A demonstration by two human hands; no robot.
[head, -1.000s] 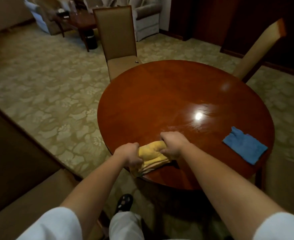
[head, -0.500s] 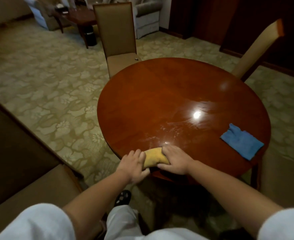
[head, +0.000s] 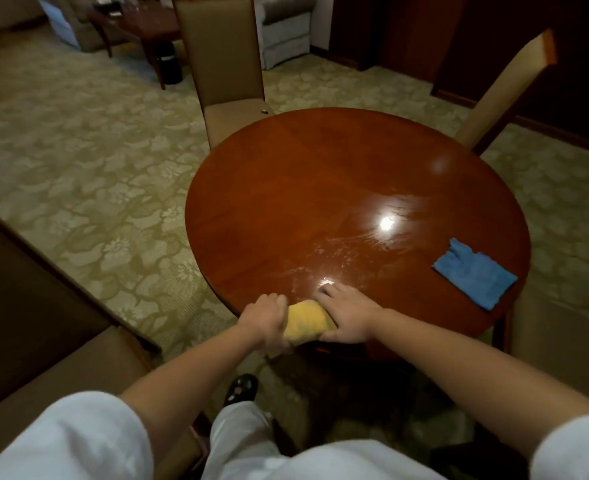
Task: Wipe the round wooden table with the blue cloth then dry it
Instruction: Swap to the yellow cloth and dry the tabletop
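At the tabletop's [head: 320, 188] lower edge, left hand [head: 268, 322] grips a yellow cloth [head: 305, 322], fingers curled; right hand [head: 346, 315] presses it, fingers straight; blue cloth [head: 474, 273] lies right.

blue cloth [head: 474, 274] flat, right edge of glossy round table [head: 320, 188].

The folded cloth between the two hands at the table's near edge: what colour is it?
Yellow: the folded terry cloth shows best in the head view.

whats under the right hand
The right hand lies flat over one end of the yellow cloth on the table; the covered part is hidden.
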